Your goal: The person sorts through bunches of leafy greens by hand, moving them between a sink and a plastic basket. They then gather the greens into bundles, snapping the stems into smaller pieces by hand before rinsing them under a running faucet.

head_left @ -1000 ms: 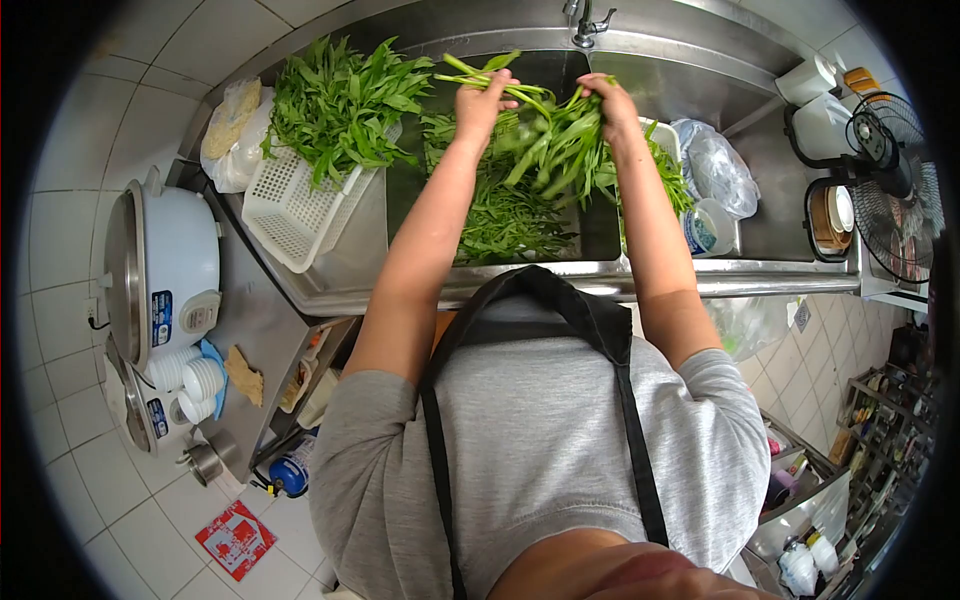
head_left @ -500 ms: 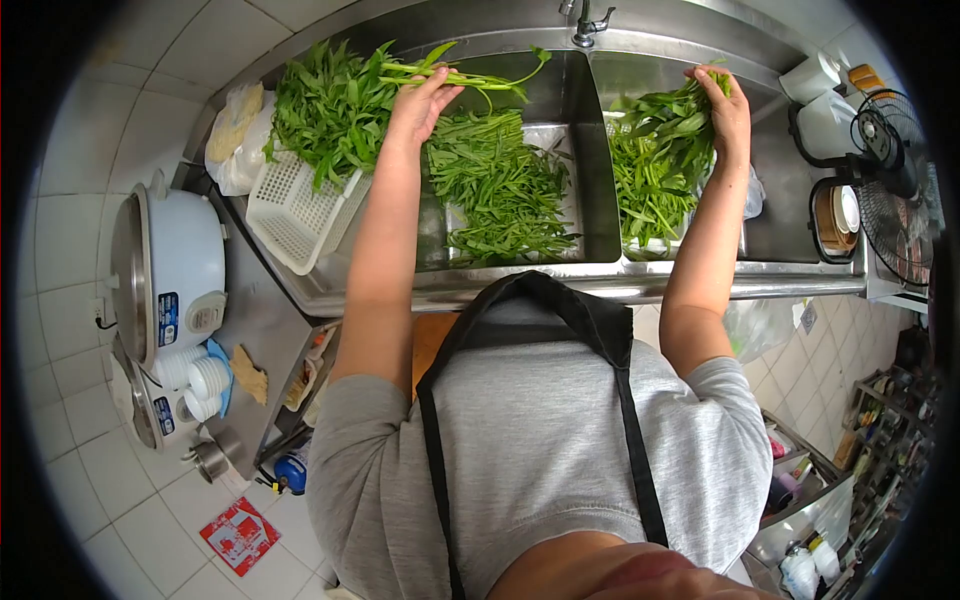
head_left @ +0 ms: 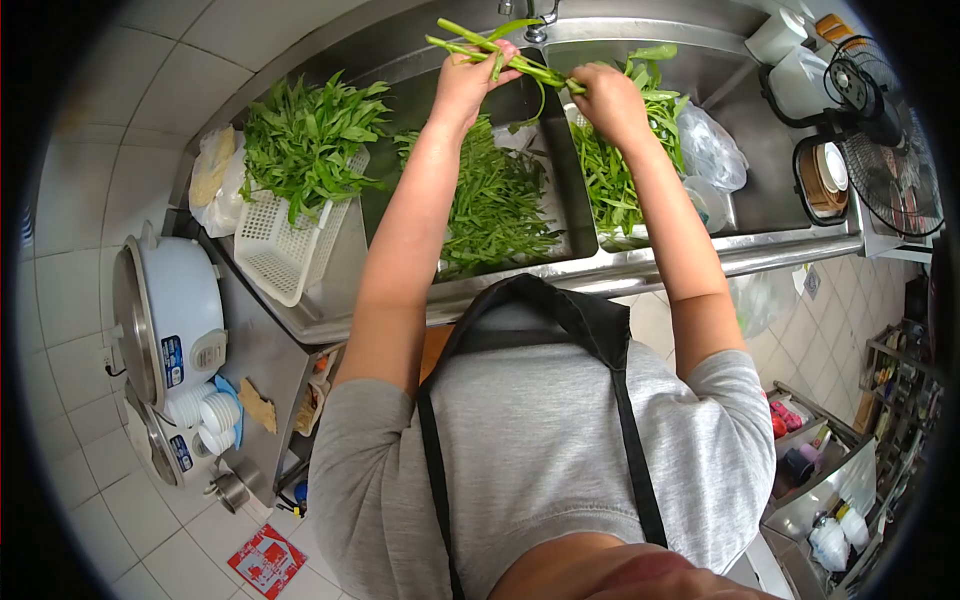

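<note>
Green stems (head_left: 480, 42) stretch between my two hands above the sink divider. My left hand (head_left: 472, 84) has its fingers closed round them near the stem ends. Gripping the same stems further right is my right hand (head_left: 608, 98). Below my left hand, cut greens (head_left: 495, 205) fill the left sink basin. More leafy greens (head_left: 612, 175) lie in the right basin, partly hidden by my right forearm. A heap of leaves (head_left: 312, 135) rests on a white plastic basket (head_left: 290, 235) at the left.
The tap (head_left: 536, 30) stands behind the divider. A clear plastic bag (head_left: 712, 150) lies in the right basin. White containers (head_left: 803, 85) and a fan (head_left: 880, 120) are on the right. A rice cooker (head_left: 180, 310) stands at the left beside a white bag (head_left: 218, 185).
My right hand has moved left from the right basin's greens to the stems. My left hand has shifted right and up with the stems. The view has shifted slightly.
</note>
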Demonstrator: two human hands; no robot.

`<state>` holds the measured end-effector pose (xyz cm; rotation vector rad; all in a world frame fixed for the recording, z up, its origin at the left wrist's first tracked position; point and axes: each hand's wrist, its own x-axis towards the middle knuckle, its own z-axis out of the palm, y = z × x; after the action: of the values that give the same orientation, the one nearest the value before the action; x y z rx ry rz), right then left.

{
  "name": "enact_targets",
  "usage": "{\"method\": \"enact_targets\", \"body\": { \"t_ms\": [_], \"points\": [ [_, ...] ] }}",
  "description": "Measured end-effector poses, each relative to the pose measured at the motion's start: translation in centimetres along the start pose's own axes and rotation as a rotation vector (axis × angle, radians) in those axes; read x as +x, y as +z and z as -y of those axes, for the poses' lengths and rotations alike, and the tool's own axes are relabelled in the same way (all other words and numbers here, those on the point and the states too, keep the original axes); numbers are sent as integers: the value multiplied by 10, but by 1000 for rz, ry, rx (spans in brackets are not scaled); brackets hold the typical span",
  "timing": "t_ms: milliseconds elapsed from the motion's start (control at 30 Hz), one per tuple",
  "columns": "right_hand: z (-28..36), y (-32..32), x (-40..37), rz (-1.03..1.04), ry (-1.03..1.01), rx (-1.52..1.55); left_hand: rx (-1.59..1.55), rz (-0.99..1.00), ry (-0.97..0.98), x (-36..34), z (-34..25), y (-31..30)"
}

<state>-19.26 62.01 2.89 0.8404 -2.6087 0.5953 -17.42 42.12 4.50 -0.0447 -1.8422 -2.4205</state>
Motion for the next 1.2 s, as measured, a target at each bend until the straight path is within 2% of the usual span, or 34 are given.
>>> {"method": "enact_targets", "body": {
  "t_ms": [33,100,167,233,333,433,500,533,567,633,667,733,767,833,867,900,933,1033,1100,1167,1200],
  "points": [
    [-9,0,-4,-68,37,93,-3,1,-11,2,3,6],
    [-29,5,-8,-97,259,251,-37,38,23,10,14,16],
    [-50,4,-15,-148,398,535,-63,61,34,10,26,31],
    [-72,6,-23,-262,619,826,-170,53,55,13,36,47],
    [-105,-8,-45,-518,756,1214,-169,1,47,23,52,58],
    [-132,-39,-67,-598,709,1219,-140,-13,69,34,75,68],
    [-133,-67,-77,-633,716,1226,330,54,237,43,90,76],
    [-130,-80,-80,-654,700,1215,510,128,222,41,96,82],
    [-123,-94,-82,-653,718,1187,879,278,82,40,99,84],
    [-125,-107,-89,-648,662,1159,1417,295,168,38,147,79],
    [-125,-113,-92,-635,640,1120,1415,291,149,40,143,75],
    [-119,-120,-100,-627,615,1076,1230,647,-107,44,128,55],
    [-118,-123,-104,-618,658,1039,1095,592,-102,41,135,36],
    [-124,-124,-118,-616,716,1051,941,506,-234,25,113,2],
    [-133,-125,-127,-619,750,1014,974,474,-98,19,127,-29],
    [-143,-125,-138,-613,752,997,978,461,-125,11,145,-62],
    [-145,-125,-145,-651,813,988,1020,490,-329,3,166,-95],
    [-168,-125,-174,-631,787,1107,980,630,-878,-51,224,-153],
    [-174,-126,-185,-555,716,1191,980,687,-1012,-92,259,-164],
    [-165,-127,-186,-564,717,1189,1216,828,-652,-122,287,-160],
    [-156,-127,-185,-565,703,1173,1173,736,-664,-135,309,-158]
  ]
}}
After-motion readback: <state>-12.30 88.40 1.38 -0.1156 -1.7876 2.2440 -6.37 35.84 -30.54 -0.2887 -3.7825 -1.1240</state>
